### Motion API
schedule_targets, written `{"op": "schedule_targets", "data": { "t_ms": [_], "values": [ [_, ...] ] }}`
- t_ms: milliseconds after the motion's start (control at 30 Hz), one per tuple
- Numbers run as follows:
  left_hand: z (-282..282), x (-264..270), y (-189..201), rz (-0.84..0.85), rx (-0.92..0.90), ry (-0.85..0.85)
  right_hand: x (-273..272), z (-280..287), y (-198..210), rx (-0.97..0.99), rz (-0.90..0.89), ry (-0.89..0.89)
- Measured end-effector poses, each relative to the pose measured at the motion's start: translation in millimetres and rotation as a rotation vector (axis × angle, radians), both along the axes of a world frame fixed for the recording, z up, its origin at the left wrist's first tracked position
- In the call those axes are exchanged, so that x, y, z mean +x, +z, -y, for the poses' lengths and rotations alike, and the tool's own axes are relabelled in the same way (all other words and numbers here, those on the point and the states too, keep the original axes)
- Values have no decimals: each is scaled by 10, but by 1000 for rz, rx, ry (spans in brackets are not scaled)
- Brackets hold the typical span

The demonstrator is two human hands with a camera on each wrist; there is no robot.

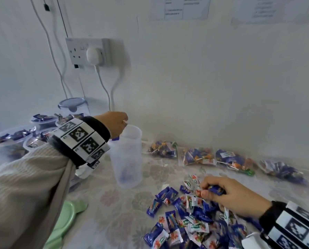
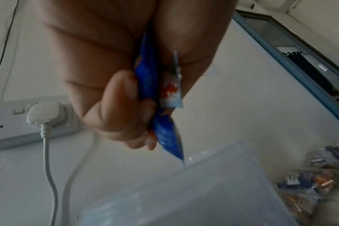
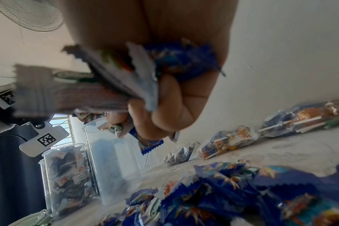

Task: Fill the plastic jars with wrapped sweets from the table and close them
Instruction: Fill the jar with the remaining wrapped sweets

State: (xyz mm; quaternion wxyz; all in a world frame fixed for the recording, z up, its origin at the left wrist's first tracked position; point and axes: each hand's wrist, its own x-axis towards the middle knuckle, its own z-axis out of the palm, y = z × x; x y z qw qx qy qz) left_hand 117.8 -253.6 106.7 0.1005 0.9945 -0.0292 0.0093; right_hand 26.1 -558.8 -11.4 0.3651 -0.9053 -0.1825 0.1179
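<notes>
Two hands pinch blue-wrapped sweets: left hand [image 1: 114,125] above the translucent plastic jar [image 1: 127,157], right hand [image 1: 229,195] on the loose sweet pile [image 1: 184,220] at five o'clock.

Head view looks down; close wrist views share the empty jar [image 1: 126,157].

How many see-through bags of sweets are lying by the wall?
4, in a row along the wall: one bag nearest the open jar, a second, a third, and a fourth farthest right. More may be out of view.
</notes>
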Motion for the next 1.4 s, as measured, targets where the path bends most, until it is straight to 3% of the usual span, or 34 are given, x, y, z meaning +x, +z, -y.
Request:
{"op": "schedule_targets", "data": {
  "t_ms": [200, 400, 567, 767, 900, 1033, 1233, 1300, 1400],
  "values": [
    [55, 57, -41, 89, -149, -114, 29, 23, 14, -8, -31, 8],
    [12, -2, -176, 113, -40, -164, 65, -25, 111, -26, -68, 39],
    [-187, -92, -360, 343, -274, -144, 175, -174, 514, 6, -65, 75],
    [-294, -221, -623, 98, -525, -18, 607, -705, 1181, 209, -188, 208],
    [-288, -180, -781, 139, -701, 20, 986, -1275, 1400, 329, -314, 307],
    [-274, -167, -856, 170, -803, 22, 1263, -1720, 1413, 208, -382, 345],
    [-305, -150, -898, 209, -812, 3, 1460, -1975, 1340, -283, -215, 294],
    [-310, -142, -908, 218, -827, -8, 1483, -1990, 1357, -232, -218, 263],
    [-306, -154, -908, 222, -835, -22, 1518, -2004, 1358, 35, -174, 232]
  ]
}}
